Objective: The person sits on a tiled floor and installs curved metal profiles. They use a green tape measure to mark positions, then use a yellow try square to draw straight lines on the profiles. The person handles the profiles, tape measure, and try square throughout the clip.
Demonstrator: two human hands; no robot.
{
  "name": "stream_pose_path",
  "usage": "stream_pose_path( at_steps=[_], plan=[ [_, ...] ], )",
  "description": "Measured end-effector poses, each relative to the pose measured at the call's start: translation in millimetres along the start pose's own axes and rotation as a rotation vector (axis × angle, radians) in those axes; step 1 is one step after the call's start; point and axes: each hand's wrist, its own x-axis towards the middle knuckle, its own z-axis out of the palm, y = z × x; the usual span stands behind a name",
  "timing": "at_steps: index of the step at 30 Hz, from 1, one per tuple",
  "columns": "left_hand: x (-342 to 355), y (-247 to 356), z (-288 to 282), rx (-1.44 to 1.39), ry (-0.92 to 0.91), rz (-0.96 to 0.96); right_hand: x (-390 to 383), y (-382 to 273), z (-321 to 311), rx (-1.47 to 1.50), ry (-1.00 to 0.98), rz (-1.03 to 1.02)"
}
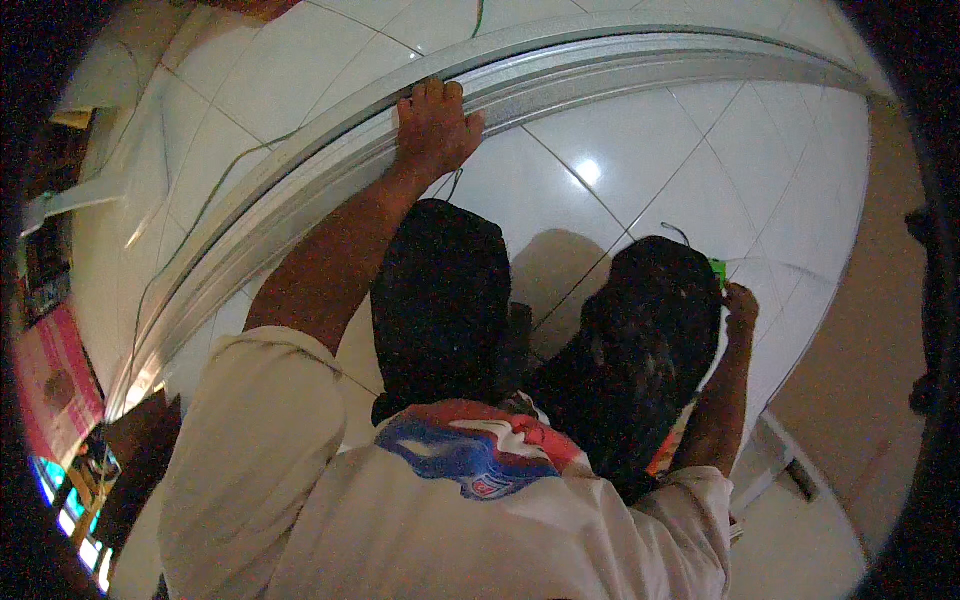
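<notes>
No text is legible, the emblem (490,486) on the shirt (400,545) blurred

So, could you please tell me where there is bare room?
The widest bare floor lies between the metal rails and the right knee. More lies beyond the rails, crossed by a thin cable. It is crowded beside that knee, by the right hand and green object, and around the pink cloth at lower left.

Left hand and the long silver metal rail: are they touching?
Touching: the head view shows the left hand laid directly across the silver metal rail.
</notes>
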Motion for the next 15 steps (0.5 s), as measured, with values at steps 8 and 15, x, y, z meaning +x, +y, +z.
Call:
stream_pose_path(
  at_steps=[8, 15],
  plan=[
    [0.0, 9.0, 13.9, -0.014, -0.027, -0.073, -78.1, -37.7, -98.9, 0.010, 0.220, 0.257],
    [-10.8, -0.8, 8.1, -0.045, -0.085, -0.133, -192.8, -99.4, -269.0, -0.204, 0.245, 0.019]
  ],
)
